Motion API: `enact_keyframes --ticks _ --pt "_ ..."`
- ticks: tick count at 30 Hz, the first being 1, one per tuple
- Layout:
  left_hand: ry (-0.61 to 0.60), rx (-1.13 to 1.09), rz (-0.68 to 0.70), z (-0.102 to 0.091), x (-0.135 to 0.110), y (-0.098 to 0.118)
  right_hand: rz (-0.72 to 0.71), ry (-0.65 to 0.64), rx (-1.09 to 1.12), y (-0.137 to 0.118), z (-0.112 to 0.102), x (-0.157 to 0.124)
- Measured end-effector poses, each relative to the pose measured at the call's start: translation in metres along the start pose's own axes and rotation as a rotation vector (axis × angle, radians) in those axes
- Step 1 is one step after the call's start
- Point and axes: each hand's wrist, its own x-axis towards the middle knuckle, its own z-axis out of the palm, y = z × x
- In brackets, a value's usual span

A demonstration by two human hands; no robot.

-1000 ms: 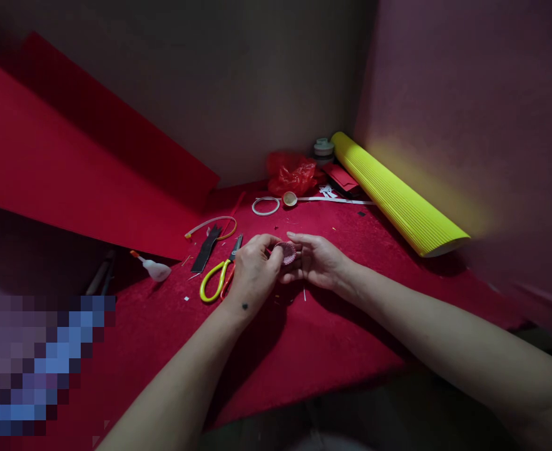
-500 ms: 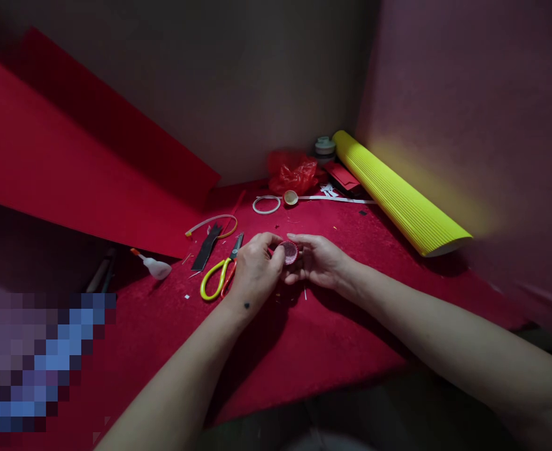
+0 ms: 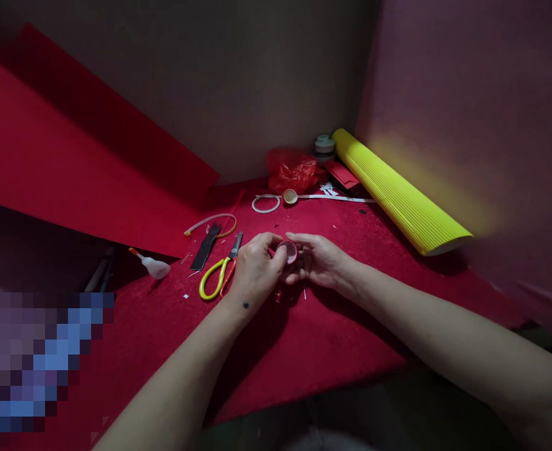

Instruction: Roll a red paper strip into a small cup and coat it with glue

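Between both hands, near the middle of the table, is a small round red piece with a ridged rim, its paler hollow face turned toward me. My left hand pinches it with the thumb on the near side. My right hand steadies its right edge with curled fingers, partly hidden behind it. Yellow-handled scissors lie open just left of my left hand, one handle partly covered. Beside them is a black strip with a fringed end.
A white glue bottle with an orange tip lies at left, below a large red sheet. Behind my hands are a white ring, a small round cup and a red plastic bag. A yellow corrugated roll rests at right.
Both hands keep almost the same place and grip. The small round red piece seems slightly turned between the fingers.
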Motion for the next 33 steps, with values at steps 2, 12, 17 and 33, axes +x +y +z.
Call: enact_keyframes --ticks 2,12,17,33 --pt "-0.007 -0.005 0.003 -0.0001 0.0001 -0.0002 0.009 -0.007 -0.002 0.0005 -0.0005 0.0004" --pt "-0.021 0.015 -0.012 -0.0001 0.0004 -0.0011 0.014 0.012 0.021 -0.0007 0.0004 0.0014" --pt "-0.056 0.017 -0.018 -0.0001 0.0005 -0.0003 0.040 -0.002 0.000 -0.0017 0.0001 0.0024" --pt "-0.032 0.013 -0.056 -0.0016 -0.0014 0.0040 0.014 0.029 0.005 -0.0004 -0.0008 0.0026"
